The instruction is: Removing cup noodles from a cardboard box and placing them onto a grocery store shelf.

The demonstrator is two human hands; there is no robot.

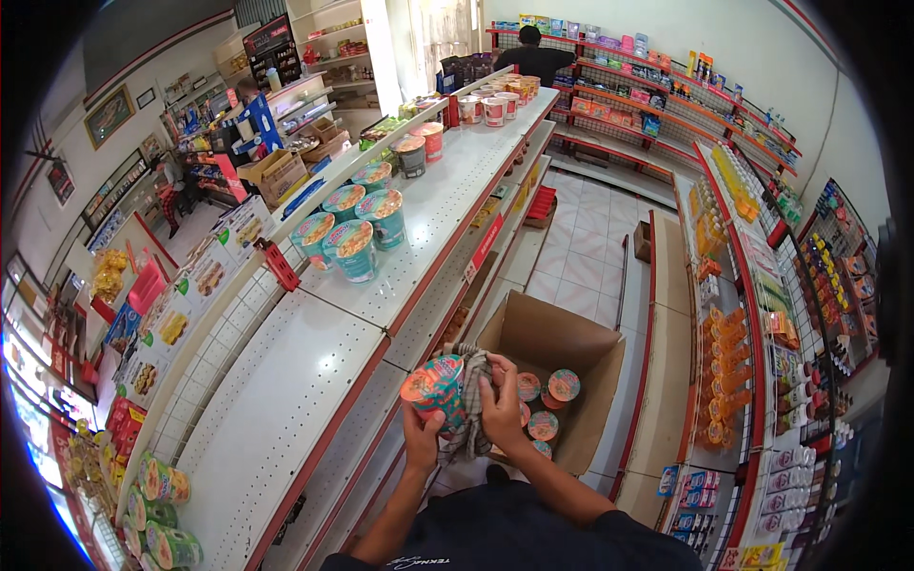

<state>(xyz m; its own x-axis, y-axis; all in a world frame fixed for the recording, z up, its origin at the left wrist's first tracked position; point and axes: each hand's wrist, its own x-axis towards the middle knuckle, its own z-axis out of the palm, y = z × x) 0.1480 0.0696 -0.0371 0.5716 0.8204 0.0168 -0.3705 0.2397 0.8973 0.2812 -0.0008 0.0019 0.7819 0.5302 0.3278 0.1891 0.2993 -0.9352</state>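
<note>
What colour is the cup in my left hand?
The cup is teal and orange, seen best in the head view.

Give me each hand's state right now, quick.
Left hand: closed around a cup, tilted.
Right hand: closed on a grayish cloth, held against the cup's side.

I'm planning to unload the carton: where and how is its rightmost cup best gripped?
Probably around the upper sidewall of the rightmost cup, below its rim, from above. Its lid faces upward, the carton walls rise around it and other cups sit to its left. The left hand holds a patterned cup, the right hand a cloth, so free one first.
</note>
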